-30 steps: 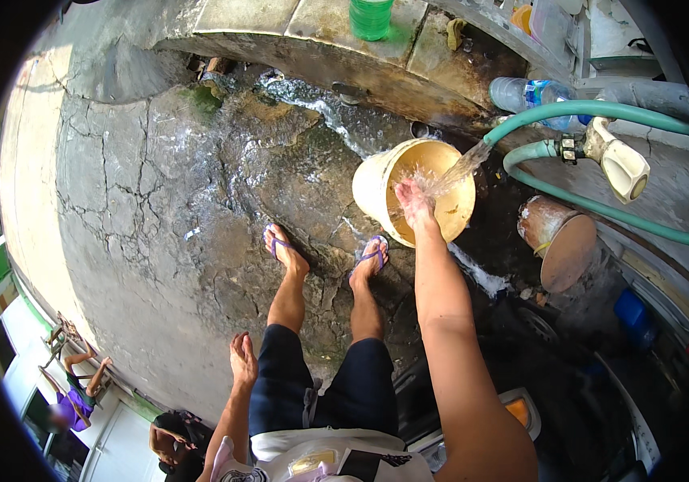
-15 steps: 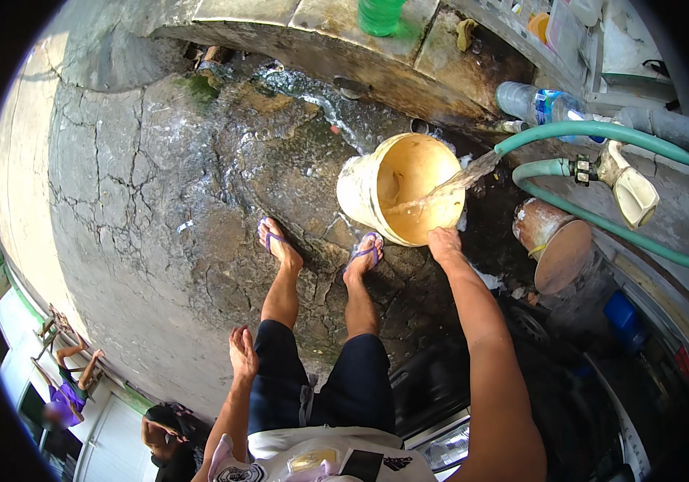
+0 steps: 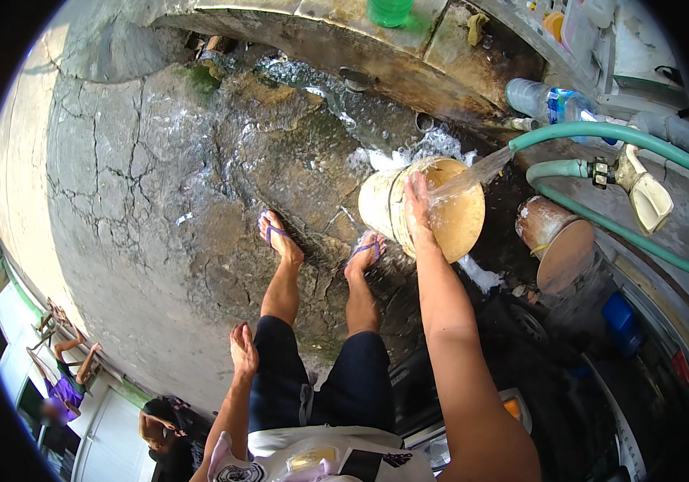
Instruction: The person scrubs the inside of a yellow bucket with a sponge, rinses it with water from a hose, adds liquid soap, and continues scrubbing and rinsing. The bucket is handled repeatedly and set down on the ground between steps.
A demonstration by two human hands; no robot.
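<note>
My right hand [image 3: 417,202] lies with stretched fingers against the rim and side of a dirty cream plastic bucket [image 3: 380,205]. The bucket tilts on the wet ground, its mouth turned to the right. Water [image 3: 473,178] pours from the end of a green hose [image 3: 569,130] into the mouth and splashes inside. Part of the rim is behind my hand. Beside my left thigh hangs my left hand [image 3: 242,350], empty, its fingers loosely extended.
White foam [image 3: 437,145] lies behind the bucket. To the right are a beige tap handle [image 3: 641,197], a rusty can [image 3: 549,229] and a round brown disc [image 3: 565,257]. A plastic bottle [image 3: 549,103] rests by the stained ledge [image 3: 360,44]. Two people are at the far lower left.
The bucket has shifted right and tilted further toward the hose. My right hand has moved from the near rim up and left along it. Foam now shows behind the bucket. My left hand is still.
</note>
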